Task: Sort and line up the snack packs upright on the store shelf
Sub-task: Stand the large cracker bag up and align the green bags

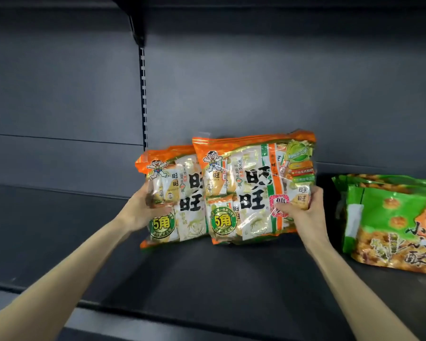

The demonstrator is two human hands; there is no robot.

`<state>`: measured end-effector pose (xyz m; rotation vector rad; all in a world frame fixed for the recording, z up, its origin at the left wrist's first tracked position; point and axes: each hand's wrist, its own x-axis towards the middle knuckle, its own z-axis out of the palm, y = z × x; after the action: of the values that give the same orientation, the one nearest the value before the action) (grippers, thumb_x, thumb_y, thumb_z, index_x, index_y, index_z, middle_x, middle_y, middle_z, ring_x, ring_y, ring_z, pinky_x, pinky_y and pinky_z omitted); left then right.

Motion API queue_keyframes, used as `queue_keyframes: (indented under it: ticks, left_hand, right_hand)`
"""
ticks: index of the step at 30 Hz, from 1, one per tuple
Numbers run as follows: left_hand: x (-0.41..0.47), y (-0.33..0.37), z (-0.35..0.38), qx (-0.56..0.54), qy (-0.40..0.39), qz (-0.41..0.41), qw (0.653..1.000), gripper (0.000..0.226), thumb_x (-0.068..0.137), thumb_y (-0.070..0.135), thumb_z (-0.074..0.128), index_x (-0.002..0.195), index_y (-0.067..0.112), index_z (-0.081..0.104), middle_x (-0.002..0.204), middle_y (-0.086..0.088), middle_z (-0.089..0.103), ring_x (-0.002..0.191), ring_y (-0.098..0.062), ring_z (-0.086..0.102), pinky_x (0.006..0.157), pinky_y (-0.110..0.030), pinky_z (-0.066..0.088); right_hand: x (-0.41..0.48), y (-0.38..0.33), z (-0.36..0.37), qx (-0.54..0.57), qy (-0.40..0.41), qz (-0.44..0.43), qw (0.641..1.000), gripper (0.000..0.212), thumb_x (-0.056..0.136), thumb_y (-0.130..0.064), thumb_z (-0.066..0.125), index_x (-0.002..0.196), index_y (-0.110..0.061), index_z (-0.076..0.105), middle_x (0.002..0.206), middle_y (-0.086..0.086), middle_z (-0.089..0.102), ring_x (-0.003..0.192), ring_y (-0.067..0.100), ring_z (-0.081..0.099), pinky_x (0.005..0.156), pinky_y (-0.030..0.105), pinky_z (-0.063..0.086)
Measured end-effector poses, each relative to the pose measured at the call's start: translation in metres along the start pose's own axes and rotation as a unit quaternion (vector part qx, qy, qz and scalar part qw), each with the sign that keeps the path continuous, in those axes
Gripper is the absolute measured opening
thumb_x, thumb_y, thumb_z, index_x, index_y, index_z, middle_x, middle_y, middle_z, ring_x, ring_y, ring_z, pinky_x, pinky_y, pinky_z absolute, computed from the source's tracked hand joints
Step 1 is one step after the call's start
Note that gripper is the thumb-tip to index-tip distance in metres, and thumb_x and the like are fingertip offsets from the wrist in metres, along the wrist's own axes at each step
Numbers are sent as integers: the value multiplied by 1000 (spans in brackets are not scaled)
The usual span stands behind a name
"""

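While I watch from the head camera, my left hand (143, 207) grips the left edge of the rear orange pack (172, 193), fingers curled round its side. My right hand (303, 207) holds the front orange pack (251, 188) at its right edge, thumb pressed on the printed face and the other fingers wrapped behind.

The front orange pack stands upright on the dark shelf (207, 279), close to the back panel (280, 82), and I take it as my reference. The rear orange pack sits just to its left, also upright and slightly lower in the view, with its right side tucked behind the front pack. A green pack (391, 217) lies tilted to the right of the front orange pack, apart from it; I cannot tell how many green ones are stacked there. The slotted upright (144, 94) rises above and to the left of the front orange pack.
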<state>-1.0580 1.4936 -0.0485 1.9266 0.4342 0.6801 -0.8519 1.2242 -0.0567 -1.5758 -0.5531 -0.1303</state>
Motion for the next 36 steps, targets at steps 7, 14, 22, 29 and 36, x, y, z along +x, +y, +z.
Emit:
queue_keyframes:
  ticks: [7, 14, 22, 29, 36]
  left_hand:
    - [44, -15, 21, 25, 92, 38, 995, 56, 76, -3, 74, 121, 9, 42, 117, -10, 61, 111, -26, 57, 98, -43, 47]
    - [56, -11, 46, -139, 34, 22, 989, 30, 91, -2, 45, 114, 13, 35, 117, -7, 55, 98, -16, 59, 76, -27, 47]
    - [66, -24, 52, -89, -43, 10, 995, 108, 64, 66, 67, 148, 39, 5, 133, 24, 29, 135, -4, 24, 115, -40, 15]
    - [67, -51, 45, -20, -66, -23, 997, 147, 32, 64, 86, 147, 42, -2, 148, 8, 27, 140, -14, 24, 114, -48, 26]
    - [60, -50, 43, -79, -126, -13, 989, 85, 69, 17, 83, 134, 35, 31, 118, 12, 62, 99, 1, 64, 86, -23, 52]
  right_hand:
    - [7, -3, 8, 3, 28, -4, 1000, 58, 68, -7, 83, 109, -20, 43, 100, -5, 63, 91, 11, 64, 84, 38, 54]
    - [19, 0, 21, -27, 29, 35, 999, 60, 65, -9, 85, 108, -16, 43, 96, -3, 62, 85, 13, 64, 78, 37, 54]
    - [24, -1, 51, -11, -33, 76, 996, 69, 70, -12, 83, 111, -14, 27, 92, -6, 56, 81, 8, 59, 69, 25, 51]
    - [20, 16, 51, 63, -219, 147, 963, 74, 74, -22, 78, 131, -30, 31, 117, -8, 63, 108, 10, 61, 101, 36, 44]
    - [22, 23, 51, 21, -258, 110, 960, 57, 78, -4, 73, 121, -31, 48, 120, -5, 65, 109, 12, 63, 97, 37, 48]
